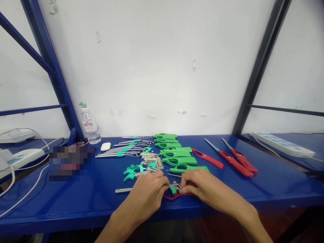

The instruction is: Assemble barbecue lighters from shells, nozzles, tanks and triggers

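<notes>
At the table's front edge lies a red lighter shell half (pixel 169 197), partly covered by my hands, with a teal trigger (pixel 172 189) and thin wires (pixel 178 186) in it. My left hand (pixel 150 189) is closed, its fingertips at the trigger's left side. A metal lighter tube (pixel 123 190) sticks out leftward from beneath it. My right hand (pixel 199 185) pinches at the wires and a small dark part; its palm covers the shell's right end. A thin screwdriver-like metal rod (pixel 174 175) lies just behind the shell.
Several green lighter shells (pixel 176 152), fuel tanks (pixel 154 161), loose triggers (pixel 130 176) and wired tubes (pixel 113 154) lie behind my hands. A red shell half (pixel 207 158) and two red lighters (pixel 235 163) are rightward. A water bottle (pixel 90 127) and white case (pixel 105 146) stand left.
</notes>
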`<move>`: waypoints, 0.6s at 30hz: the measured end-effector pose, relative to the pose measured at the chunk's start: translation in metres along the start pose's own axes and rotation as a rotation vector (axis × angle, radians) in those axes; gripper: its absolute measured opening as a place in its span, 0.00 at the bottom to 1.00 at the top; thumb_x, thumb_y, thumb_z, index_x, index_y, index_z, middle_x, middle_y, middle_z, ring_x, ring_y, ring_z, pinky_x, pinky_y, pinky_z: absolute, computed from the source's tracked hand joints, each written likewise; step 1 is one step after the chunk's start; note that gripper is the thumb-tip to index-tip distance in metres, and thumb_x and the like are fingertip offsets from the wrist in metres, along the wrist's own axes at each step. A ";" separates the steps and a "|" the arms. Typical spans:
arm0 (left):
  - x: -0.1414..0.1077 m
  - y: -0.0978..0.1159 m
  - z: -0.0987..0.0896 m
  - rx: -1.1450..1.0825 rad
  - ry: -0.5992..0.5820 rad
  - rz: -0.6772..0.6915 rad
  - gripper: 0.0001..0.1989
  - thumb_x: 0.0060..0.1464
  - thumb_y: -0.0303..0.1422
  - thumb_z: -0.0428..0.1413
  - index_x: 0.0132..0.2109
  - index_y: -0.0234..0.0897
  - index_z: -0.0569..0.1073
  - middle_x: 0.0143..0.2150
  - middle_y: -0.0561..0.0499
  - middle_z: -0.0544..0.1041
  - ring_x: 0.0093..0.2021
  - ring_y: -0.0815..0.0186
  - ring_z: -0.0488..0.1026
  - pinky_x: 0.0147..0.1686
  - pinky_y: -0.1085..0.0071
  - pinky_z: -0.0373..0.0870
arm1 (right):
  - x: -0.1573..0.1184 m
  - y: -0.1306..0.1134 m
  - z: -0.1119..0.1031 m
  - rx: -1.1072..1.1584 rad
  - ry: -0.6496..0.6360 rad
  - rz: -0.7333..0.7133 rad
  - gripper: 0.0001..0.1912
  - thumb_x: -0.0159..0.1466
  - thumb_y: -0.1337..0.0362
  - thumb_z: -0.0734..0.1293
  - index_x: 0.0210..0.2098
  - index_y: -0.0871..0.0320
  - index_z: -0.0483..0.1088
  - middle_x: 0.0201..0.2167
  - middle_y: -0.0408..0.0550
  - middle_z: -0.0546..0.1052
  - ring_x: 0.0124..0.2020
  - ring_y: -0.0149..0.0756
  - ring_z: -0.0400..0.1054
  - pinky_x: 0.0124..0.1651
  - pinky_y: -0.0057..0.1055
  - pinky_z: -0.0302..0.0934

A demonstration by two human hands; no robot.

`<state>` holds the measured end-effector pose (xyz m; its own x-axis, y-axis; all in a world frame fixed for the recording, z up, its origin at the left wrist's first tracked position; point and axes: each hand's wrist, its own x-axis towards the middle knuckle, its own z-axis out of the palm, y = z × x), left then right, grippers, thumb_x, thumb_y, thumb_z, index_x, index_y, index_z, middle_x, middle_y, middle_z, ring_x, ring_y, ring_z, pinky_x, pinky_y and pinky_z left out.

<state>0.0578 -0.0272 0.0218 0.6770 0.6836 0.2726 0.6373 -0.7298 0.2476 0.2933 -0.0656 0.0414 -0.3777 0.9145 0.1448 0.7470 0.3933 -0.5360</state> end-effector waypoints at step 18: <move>-0.005 0.004 -0.001 0.080 -0.069 -0.016 0.14 0.69 0.19 0.48 0.50 0.42 0.73 0.48 0.53 0.79 0.44 0.60 0.78 0.41 0.67 0.65 | 0.002 0.012 0.010 -0.033 -0.026 -0.001 0.08 0.71 0.66 0.70 0.34 0.53 0.75 0.33 0.39 0.80 0.36 0.36 0.72 0.39 0.29 0.56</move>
<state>0.0570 -0.0337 0.0226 0.6883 0.6961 0.2041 0.6738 -0.7178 0.1756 0.2960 -0.0603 0.0274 -0.3922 0.9115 0.1239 0.7641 0.3979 -0.5078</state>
